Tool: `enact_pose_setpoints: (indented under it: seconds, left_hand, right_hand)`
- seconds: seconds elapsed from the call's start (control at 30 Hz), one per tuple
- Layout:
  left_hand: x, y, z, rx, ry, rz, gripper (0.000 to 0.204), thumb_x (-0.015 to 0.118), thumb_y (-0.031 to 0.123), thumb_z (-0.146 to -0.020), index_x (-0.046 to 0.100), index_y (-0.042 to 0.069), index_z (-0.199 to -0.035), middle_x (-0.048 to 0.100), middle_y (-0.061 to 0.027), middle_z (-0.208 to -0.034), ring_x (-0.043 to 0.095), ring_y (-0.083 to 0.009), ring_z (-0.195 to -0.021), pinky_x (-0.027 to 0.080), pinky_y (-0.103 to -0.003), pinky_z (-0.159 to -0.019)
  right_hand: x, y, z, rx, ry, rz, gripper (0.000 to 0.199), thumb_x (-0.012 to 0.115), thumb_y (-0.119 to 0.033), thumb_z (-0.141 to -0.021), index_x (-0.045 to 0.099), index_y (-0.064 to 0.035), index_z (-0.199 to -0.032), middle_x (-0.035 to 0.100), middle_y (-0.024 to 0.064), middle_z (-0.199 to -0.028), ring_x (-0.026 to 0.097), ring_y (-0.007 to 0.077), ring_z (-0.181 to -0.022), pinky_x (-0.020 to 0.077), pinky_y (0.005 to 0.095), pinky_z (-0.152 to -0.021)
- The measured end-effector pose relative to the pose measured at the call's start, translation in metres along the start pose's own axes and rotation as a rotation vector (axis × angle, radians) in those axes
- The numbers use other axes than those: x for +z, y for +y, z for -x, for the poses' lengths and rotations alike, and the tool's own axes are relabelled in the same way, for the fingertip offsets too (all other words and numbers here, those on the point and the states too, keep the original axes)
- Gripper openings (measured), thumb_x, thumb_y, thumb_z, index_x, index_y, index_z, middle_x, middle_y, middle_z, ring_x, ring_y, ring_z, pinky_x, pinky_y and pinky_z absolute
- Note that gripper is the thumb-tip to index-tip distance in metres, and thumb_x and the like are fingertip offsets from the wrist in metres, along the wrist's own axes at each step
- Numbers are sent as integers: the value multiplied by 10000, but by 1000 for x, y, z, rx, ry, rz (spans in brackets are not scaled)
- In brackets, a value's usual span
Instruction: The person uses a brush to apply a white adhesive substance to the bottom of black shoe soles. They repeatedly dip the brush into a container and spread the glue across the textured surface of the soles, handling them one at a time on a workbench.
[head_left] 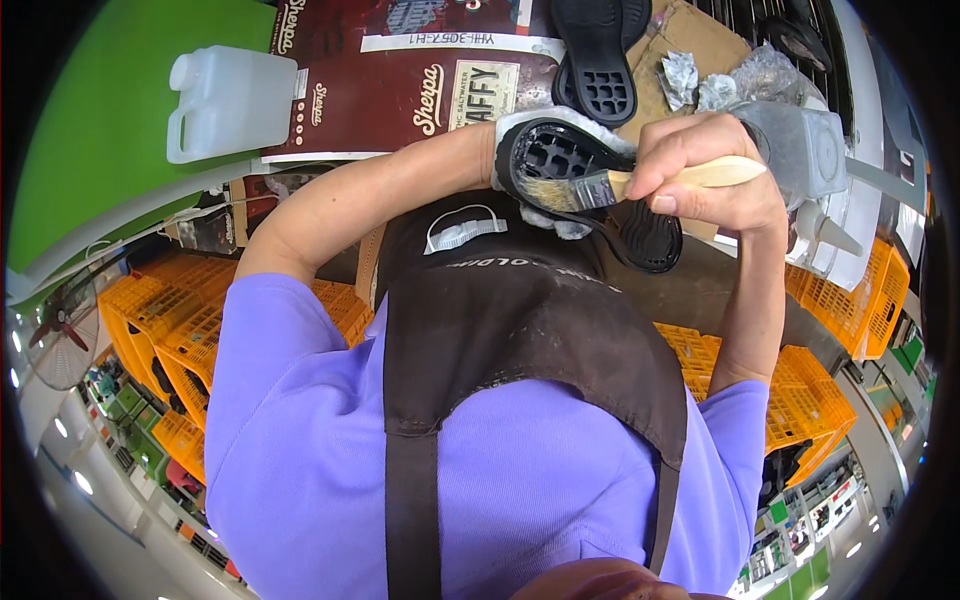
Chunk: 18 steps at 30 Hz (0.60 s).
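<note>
A black shoe sole [650,237], its hollow grid side up, is held in front of my apron. My left hand [592,126], in what looks like a white glove, wraps round it from behind; the sole hides most of those fingers. Pinched in my bare right hand [705,150] is a flat paintbrush [600,188] with a pale wooden handle. Its bristles rest on the sole's inner side by the near rim of the grid. A white face mask or similar strap-ended piece [466,234] lies against the apron.
Dark red printed cardboard [400,90] covers the bench, with a white plastic jug [235,105] at its left. More black soles [602,65] lie beyond my hands. Crumpled foil [680,80] and a translucent bottle [800,145] are at right. Orange crates [190,325] stand below.
</note>
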<state>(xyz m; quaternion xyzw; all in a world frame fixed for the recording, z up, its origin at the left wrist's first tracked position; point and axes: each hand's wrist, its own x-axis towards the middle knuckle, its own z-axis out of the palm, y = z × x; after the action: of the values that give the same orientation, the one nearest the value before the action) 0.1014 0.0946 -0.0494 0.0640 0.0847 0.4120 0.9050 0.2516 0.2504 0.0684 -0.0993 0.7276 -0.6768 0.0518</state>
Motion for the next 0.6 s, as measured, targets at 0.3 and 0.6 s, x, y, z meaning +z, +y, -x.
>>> enact_pose_setpoints:
  seconds: [0.3,0.6]
  left_hand:
    - [30,6,-4,-48,445,-1,338,498,312,-908,623,6,-979,654,-173,-774,622,-251,-552,509,-348,-426]
    - [58,8,-9,588,417,-412,433,479,372,-925,469,14,-1169,588,-131,-1002,589,-222,-931,492,-345,-828]
  right_hand:
    - [-11,2,33,137,10,28,129,671,-59,-735,684,10,-843,634,98,-759,588,178,-690,439,285,-601]
    - [-3,-13,81,-3,706,115,260,632,-194,-809,651,51,-892,610,89,-684,545,103,-594,415,228,-519]
